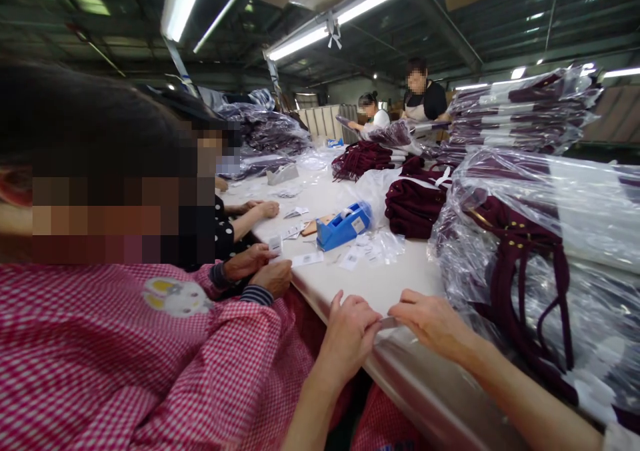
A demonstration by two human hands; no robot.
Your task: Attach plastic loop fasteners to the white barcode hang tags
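At the table's near edge, my left hand (349, 334) is closed, its thumb and fingers pinching one end of a small pale strip (388, 323). My right hand (431, 323) pinches the other end between thumb and fingertips. The strip looks thin and flat; most of it is hidden by my fingers, so I cannot tell whether it is paper or plastic. Beyond my hands, a blue tape dispenser (344, 227) stands on the white table (325, 279). White printed labels (351, 258) and small clear plastic bags (387, 248) lie beside it.
Left of me sits a person in a pink checked smock (215, 371), hands holding a small label (275, 244). Bagged maroon garments (525, 238) are stacked at the right, with folded maroon garments (415, 204) behind the dispenser. Other people work farther along the table.
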